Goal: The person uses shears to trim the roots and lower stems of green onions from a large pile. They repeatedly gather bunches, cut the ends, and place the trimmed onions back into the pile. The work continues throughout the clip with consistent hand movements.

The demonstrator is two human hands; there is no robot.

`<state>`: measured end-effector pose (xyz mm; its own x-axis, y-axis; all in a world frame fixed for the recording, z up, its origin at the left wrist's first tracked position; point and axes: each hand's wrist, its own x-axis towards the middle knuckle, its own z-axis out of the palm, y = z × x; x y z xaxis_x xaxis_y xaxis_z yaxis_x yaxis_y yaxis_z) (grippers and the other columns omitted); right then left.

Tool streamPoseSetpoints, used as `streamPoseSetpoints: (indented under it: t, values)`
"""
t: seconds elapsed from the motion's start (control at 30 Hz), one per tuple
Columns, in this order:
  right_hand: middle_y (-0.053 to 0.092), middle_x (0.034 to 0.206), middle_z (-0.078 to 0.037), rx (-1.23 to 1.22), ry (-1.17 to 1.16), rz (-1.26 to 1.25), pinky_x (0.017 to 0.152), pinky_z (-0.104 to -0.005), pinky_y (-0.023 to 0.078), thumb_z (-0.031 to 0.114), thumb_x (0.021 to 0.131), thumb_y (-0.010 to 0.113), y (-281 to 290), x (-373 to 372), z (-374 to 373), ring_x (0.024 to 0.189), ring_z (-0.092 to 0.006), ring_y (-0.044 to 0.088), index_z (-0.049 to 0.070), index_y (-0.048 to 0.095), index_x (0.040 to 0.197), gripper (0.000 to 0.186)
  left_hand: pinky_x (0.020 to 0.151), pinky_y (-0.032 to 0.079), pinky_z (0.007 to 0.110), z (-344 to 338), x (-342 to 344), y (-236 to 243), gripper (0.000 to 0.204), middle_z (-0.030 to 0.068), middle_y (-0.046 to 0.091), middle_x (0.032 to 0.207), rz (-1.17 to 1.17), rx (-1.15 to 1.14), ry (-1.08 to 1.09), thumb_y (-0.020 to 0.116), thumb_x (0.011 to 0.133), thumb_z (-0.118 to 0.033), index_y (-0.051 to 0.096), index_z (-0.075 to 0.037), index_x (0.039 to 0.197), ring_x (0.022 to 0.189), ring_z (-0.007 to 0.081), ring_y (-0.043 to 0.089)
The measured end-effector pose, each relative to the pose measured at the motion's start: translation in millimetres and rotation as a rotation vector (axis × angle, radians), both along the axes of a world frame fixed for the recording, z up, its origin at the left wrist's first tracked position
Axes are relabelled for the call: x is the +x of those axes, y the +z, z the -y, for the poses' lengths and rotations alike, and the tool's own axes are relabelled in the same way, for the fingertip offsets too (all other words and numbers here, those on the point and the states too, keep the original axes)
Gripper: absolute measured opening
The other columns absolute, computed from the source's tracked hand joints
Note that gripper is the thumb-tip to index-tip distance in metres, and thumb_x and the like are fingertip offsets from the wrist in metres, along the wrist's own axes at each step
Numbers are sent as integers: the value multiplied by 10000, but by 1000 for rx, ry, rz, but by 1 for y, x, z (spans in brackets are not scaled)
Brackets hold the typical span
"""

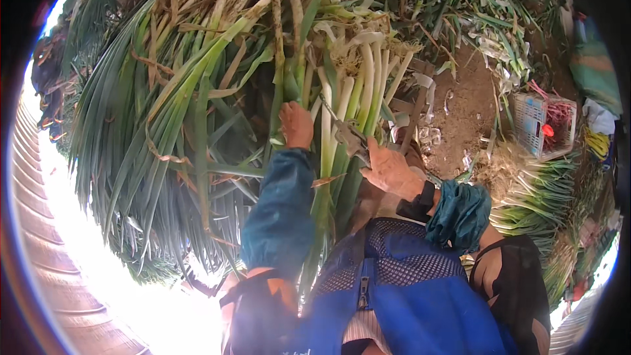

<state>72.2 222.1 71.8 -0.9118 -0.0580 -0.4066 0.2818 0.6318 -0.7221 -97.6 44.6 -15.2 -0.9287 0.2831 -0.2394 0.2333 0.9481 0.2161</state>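
Leek bundle (369, 79): smooth pale shafts, stringy roots. Heaped leeks (135, 138) left of bundle: long, strappy, some husks papery. Left hand (297, 125), just left of bundle, fist curled round leek (290, 84); leek runs beyond knuckles. Right hand (389, 169), by bundle's near right side, wraps slim-nosed grey tool (351, 138); tool juts over bundle.

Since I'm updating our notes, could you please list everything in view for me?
Untrimmed leafy stalks: many, green with dry brown, left
White-stemmed stalks: several, white to green, centre
Leaf scraps: uncountable, green and pale, top right
Ground: one patch, brown, right of centre
Crate: one, white, right; reddish strands inside
Rooted plants: many, green, below crate
Metal tool: one, grey, in right hand
Garment: one, blue, bottom centre
Sleeves: two, teal, forearms
Wristband: one, black, right wrist
Left hand: one, bare, centre, fingers around a stalk
Right hand: one, bare, centre
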Motion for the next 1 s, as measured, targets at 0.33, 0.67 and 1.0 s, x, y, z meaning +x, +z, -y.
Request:
streamPoseSetpoints:
  t: [0.33, 0.67, 1.0]
  values:
    - [613, 830, -272, -34, -44, -43, 646, -478, 537, 211, 781, 688, 14, -6, 6, 765, -442, 642, -61, 392, 1106, 517, 724, 497, 426, 26, -30, -16, 304, 177, 638, 854, 384, 247, 231, 659, 707, -101, 593, 47, 964, 805, 324, 638]
    - [616, 767, -268, -36, -14, 86, 672, -499, 526, 152, 764, 651, 20, -31, 10, 767, -447, 638, -73, 381, 1101, 487, 523, 455, 313, 71, 59, 62, 232, 67, 596, 732, 943, 787, 805, 619, 889, -227, 578, -30, 1003, 574, 163, 566]
    - [609, 775, -318, -46, -11, 131, 687, -505, 517, 146, 779, 589, 14, -64, 21, 785, -450, 637, -78, 423, 1024, 371, 549, 457, 284, 91, 124, 93, 221, 44, 583, 738, 962, 820, 861, 557, 921, -201, 558, -73, 1101, 611, 145, 564]
